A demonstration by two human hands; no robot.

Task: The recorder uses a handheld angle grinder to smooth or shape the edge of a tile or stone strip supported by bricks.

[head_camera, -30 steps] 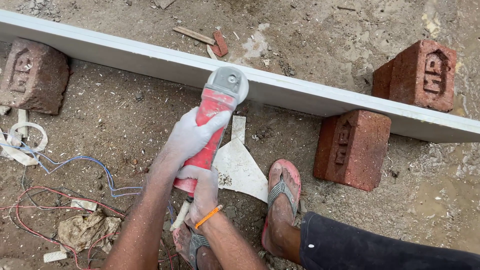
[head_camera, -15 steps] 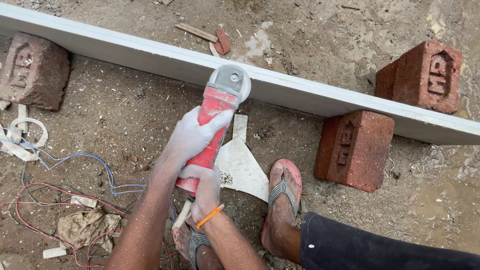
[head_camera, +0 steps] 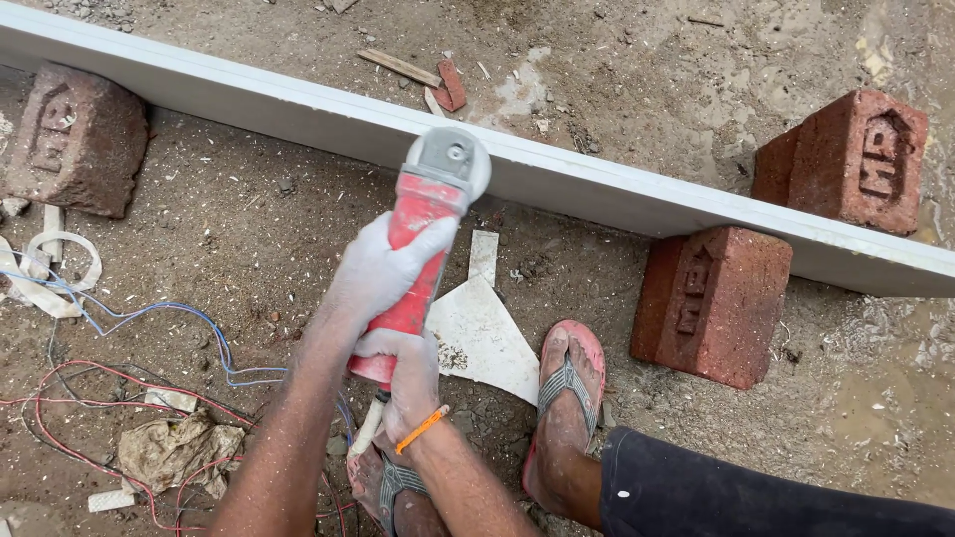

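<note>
- One red angle grinder point(head_camera: 418, 264), its grey head against the long white board point(head_camera: 617, 194) lying on the ground.
- Left hand point(head_camera: 383, 268): grip clamped round the grinder's mid body.
- Right hand point(head_camera: 408, 383): grip clamped on the grinder's rear end; one orange band at the wrist.
- Three red bricks with moulded letters: one far left point(head_camera: 75, 139), one beyond the board at right point(head_camera: 846, 159), one below the board point(head_camera: 711, 303).
- Two sandalled feet; one white offcut point(head_camera: 482, 333) between grinder and right foot point(head_camera: 567, 398).

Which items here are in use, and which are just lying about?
In use: angle grinder, left hand, right hand, white beam, propping bricks.
Lying about: tangled wires, crumpled rag, wood scraps, white offcut.
</note>
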